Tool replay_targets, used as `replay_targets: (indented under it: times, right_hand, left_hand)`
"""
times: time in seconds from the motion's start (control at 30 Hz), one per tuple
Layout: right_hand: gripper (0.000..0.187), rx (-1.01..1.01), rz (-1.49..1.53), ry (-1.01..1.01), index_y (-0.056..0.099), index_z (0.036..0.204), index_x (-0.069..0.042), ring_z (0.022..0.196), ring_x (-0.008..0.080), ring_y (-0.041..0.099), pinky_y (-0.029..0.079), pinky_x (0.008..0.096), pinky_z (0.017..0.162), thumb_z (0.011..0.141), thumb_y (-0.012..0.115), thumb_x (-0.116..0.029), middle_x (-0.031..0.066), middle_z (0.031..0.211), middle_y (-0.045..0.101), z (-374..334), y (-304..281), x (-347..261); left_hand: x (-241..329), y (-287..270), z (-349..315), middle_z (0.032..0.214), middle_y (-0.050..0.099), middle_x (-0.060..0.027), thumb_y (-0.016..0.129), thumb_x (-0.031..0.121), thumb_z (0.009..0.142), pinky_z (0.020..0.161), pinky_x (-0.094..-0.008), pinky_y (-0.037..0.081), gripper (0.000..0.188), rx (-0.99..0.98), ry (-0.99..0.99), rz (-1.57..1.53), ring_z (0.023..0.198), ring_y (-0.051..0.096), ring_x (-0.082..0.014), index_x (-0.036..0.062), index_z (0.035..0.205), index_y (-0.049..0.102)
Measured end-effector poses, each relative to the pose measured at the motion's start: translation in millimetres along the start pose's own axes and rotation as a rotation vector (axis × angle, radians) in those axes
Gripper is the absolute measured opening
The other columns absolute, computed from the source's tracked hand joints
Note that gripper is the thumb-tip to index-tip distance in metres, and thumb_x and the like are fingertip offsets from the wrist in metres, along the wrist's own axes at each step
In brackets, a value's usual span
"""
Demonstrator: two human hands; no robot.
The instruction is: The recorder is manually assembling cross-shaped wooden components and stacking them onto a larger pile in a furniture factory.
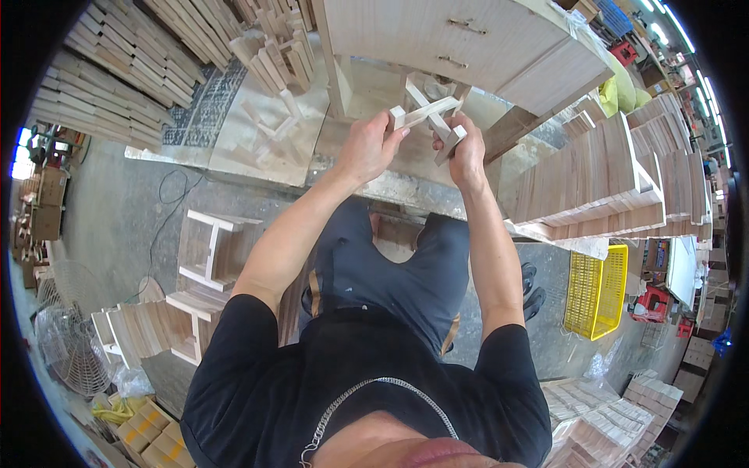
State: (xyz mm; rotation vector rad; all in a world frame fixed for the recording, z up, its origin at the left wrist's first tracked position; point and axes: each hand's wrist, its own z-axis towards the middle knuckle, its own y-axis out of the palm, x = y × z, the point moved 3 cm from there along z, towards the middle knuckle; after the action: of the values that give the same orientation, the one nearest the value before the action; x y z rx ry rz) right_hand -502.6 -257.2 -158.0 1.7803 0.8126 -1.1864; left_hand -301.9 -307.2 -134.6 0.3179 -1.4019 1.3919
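Both my hands are up over the workbench (367, 184), holding a small crossed frame of pale wood (427, 111) between them. Two bars of it cross in an X, with short square blocks at their ends. My left hand (367, 150) pinches the left end by one block, thumb and fingers closed. Around the right end, next to another block, the fingers of my right hand (466, 153) are wrapped. A drawer cabinet of light wood (468, 39) stands just beyond my hands. Similar small wooden frames (285, 118) lie on the bench to the left.
Wooden slats (117, 82) are piled at the far left. On the right, a long row of stacked wooden frames (581, 187) reaches along the bench. A yellow plastic basket (575, 288) sits on the floor below it. More frames (148, 331) and a fan (78, 347) stand at left.
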Motion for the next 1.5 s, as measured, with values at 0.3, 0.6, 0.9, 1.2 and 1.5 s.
replay_targets:
  times: [0.3, 0.6, 0.9, 1.2, 1.5]
  right_hand:
    - [0.055, 0.363, -0.298, -0.181, 0.071, 0.095, 0.005, 0.083, 0.016, 0.055, 0.046, 0.034, 0.078, 0.108, 0.045, -0.042, 0.0075, 0.087, 0.064, 23, -12, -24]
    - [0.032, 0.359, -0.818, -0.489, 0.068, 0.106, 0.003, 0.094, 0.0257, 0.062, 0.048, 0.0361, 0.088, 0.108, 0.05, -0.023, 0.0158, 0.098, 0.067, -165, -61, 0]
    - [0.041, 0.533, -0.76, -0.229, 0.07, 0.103, 0.006, 0.096, 0.0201, 0.066, 0.05, 0.0346, 0.091, 0.11, 0.048, -0.028, 0.0151, 0.099, 0.073, -279, -161, 53]
    - [0.035, 0.399, -0.687, -0.31, 0.072, 0.105, 0.003, 0.093, 0.019, 0.068, 0.051, 0.033, 0.087, 0.107, 0.053, -0.027, 0.0136, 0.094, 0.074, -282, -129, 29]
    - [0.027, 0.079, -1.013, -0.391, 0.069, 0.121, -0.001, 0.097, 0.024, 0.07, 0.053, 0.0367, 0.088, 0.096, 0.066, -0.01, 0.0164, 0.109, 0.071, -262, -104, -7]
  left_hand:
    - [-5, 20, 58, 0.085, 0.07, -0.0251, 0.066, 0.024, 0.098, 0.07, -0.0506, 0.052, 0.029, 0.054, 0.106, 0.112, 0.08, 0.068, -0.045, -0.0038, 0.101, 0.062]
    - [-15, 21, 60, 0.087, 0.07, -0.0258, 0.06, 0.03, 0.101, 0.073, -0.0568, 0.054, 0.031, 0.058, 0.105, 0.243, 0.085, 0.069, -0.0465, -0.0003, 0.108, 0.058]
    - [-10, 22, 58, 0.092, 0.07, -0.0274, 0.059, 0.029, 0.101, 0.077, -0.0569, 0.054, 0.032, 0.026, 0.066, 0.233, 0.09, 0.069, -0.0471, -0.0006, 0.111, 0.059]
    - [-15, 21, 64, 0.094, 0.071, -0.0256, 0.063, 0.029, 0.099, 0.08, -0.0547, 0.052, 0.031, 0.056, 0.061, 0.167, 0.094, 0.067, -0.0467, 0.0004, 0.112, 0.063]
    - [8, -21, -19, 0.081, 0.07, -0.0168, 0.066, 0.026, 0.097, 0.068, -0.0444, 0.052, 0.026, -0.041, 0.075, 0.034, 0.078, 0.071, -0.0285, 0.0014, 0.105, 0.066]
